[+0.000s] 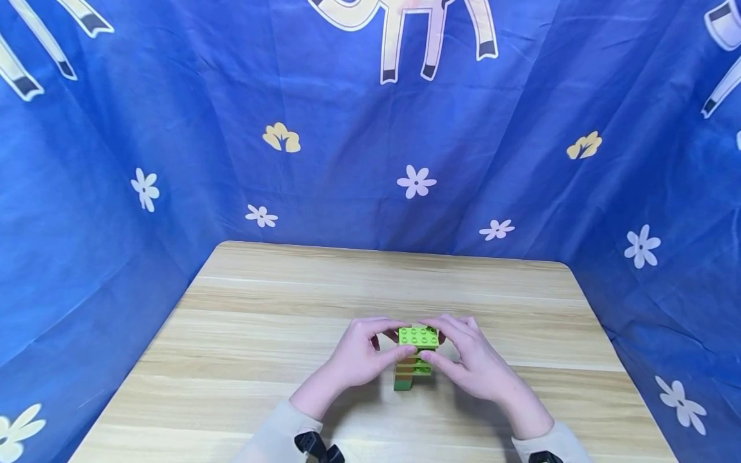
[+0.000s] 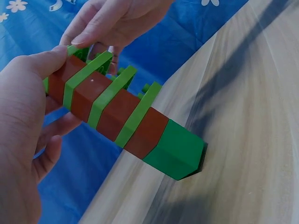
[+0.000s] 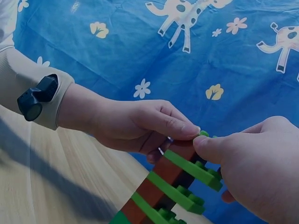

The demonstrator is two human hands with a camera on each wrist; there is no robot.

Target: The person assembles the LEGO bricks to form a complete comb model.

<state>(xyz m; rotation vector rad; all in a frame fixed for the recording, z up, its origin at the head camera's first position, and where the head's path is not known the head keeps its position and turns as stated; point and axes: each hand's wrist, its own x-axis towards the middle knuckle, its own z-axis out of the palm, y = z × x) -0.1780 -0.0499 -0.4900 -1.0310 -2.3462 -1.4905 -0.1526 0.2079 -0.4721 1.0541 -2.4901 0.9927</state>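
Note:
A tower of toy building bricks point(image 2: 121, 112) stands upright on the table, built of brown bricks alternating with thin lime-green plates above a dark green base brick point(image 2: 174, 148). In the head view, the studded top plate point(image 1: 418, 338) sits between both hands. My left hand point(image 1: 363, 355) pinches the tower's upper end, its thumb across the top brown brick and its fingers round the far side. From the other side, my right hand point(image 1: 470, 361) pinches the top plate's overhanging end, thumb in front and fingers behind. Both thumb tips come close together in the right wrist view.
The light wood-grain table point(image 1: 260, 334) extends around the tower. Blue cloth point(image 1: 336, 193) with flowers and animal figures encloses the back and sides. A black wrist device point(image 3: 38, 96) is strapped over the left sleeve point(image 3: 28, 77).

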